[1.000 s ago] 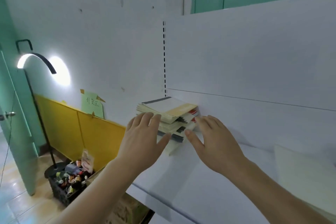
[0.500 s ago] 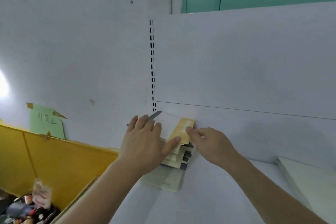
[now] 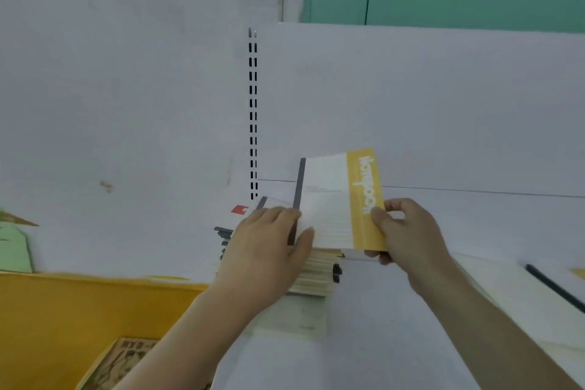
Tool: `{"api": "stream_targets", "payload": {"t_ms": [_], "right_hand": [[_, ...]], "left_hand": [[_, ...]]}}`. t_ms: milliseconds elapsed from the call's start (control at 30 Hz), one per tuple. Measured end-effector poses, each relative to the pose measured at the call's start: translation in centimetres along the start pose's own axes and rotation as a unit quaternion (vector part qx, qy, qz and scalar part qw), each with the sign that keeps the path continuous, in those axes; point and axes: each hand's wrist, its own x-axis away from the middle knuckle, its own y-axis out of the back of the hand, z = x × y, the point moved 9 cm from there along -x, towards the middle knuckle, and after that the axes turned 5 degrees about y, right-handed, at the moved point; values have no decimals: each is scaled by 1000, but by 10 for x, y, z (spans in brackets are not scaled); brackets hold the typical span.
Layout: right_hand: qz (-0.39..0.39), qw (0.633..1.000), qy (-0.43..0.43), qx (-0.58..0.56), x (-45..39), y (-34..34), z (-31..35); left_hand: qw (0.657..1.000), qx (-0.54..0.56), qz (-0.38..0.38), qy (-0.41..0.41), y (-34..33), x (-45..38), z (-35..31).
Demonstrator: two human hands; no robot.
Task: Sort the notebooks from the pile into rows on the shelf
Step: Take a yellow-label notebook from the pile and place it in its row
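White shelf (image 3: pixel 395 326) fills lower centre and right of frame; notebook pile (image 3: pixel 311 272) sits at its left end, centre frame, edges uneven. Left hand (image 3: pixel 269 250) rests flat on the pile, fingers straight. Right hand (image 3: pixel 408 231) pinches the yellow-banded top notebook (image 3: pixel 332 199), tilted up just above the pile. Risks: one-edge pinch may slip; if the left hand lifts, the ragged pile could slide toward the shelf's left edge.

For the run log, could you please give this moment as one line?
left hand: rests on notebook pile | right hand: pinches yellow-banded notebook, raised off pile | shelf: rows unstarted
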Motion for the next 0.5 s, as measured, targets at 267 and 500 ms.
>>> {"api": "stream_targets", "payload": {"t_ms": [267,500], "right_hand": [[-20,996,56,-64,21,10,33],[51,993,98,-43,19,-18,42]], "left_hand": [[905,365,59,212,3,-17,24],[840,473,6,266,8,-21,46]]}}
